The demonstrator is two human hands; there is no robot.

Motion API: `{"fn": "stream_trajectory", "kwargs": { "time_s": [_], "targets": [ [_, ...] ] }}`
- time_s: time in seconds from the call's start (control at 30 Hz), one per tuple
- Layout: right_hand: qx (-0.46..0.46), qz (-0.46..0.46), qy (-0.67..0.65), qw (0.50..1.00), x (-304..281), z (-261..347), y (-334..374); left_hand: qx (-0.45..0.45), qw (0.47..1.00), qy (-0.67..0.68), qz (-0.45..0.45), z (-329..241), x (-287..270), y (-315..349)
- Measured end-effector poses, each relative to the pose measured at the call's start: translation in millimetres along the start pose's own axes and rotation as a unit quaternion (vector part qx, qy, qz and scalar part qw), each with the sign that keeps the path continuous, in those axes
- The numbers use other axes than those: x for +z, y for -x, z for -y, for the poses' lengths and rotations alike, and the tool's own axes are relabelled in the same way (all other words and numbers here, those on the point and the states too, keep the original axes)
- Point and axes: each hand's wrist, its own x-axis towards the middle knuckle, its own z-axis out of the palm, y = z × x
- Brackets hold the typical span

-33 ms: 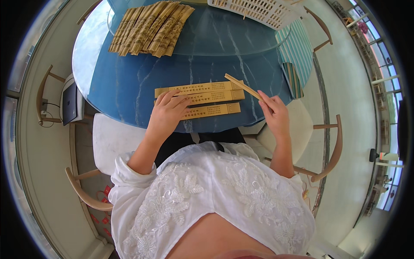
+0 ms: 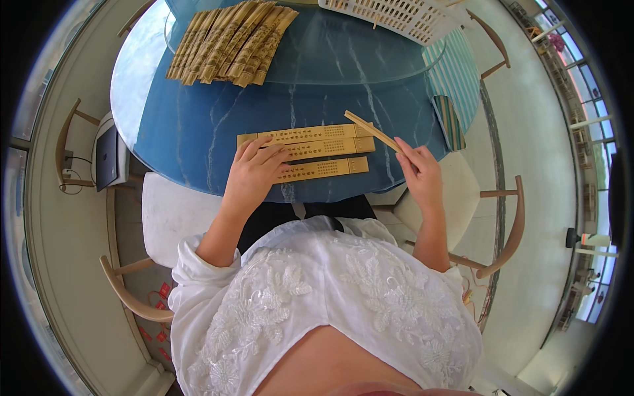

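Three flat gold paper chopstick sleeves [image 2: 340, 145] with dark print lie crosswise near the front of the blue table. My left hand [image 2: 254, 168] rests over their left part, its fingers spread and touching the paper. It hides part of the sleeves, and its thumb is out of sight. In my right hand [image 2: 421, 170], between thumb and fingers, is a pair of pale wooden chopsticks [image 2: 371, 131]. The pair slants up to the left, with its far end over the right end of the top sleeve.
A fanned pile of gold patterned sleeves [image 2: 228, 43] lies at the back left on a glass turntable [image 2: 317, 72]. Behind to the right stands a white slotted basket [image 2: 396, 20]. A striped cloth [image 2: 452, 72] hangs at the table's right edge. Chairs surround the table; a laptop [image 2: 105, 158] is far left.
The far end of the chopsticks has tipped up very slightly, and my left fingers have shifted a little. The sleeves have stayed in place.
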Motion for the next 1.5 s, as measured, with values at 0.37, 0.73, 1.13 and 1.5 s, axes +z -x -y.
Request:
{"fn": "stream_trajectory", "kwargs": {
  "time_s": [0.37, 0.73, 1.13, 1.5],
  "targets": [
    [-0.006, 0.062, 0.046, 0.997, 28, -7, -41, -0.135, 0.987, -0.09, 0.005, 62, -35, 26],
    [0.005, 0.157, 0.032, 0.987, 34, -10, -65, -0.007, 0.993, -0.016, 0.119, 89, -40, 0],
    [-0.004, 0.059, -0.015, 0.998, 38, -10, -65, -0.305, 0.858, 0.4, 0.109, 83, -45, -4],
    [-0.036, 0.189, -0.11, 0.975, 61, 95, -10, -0.388, 0.683, 0.614, 0.081, 24, -43, 32]
  ]
}}
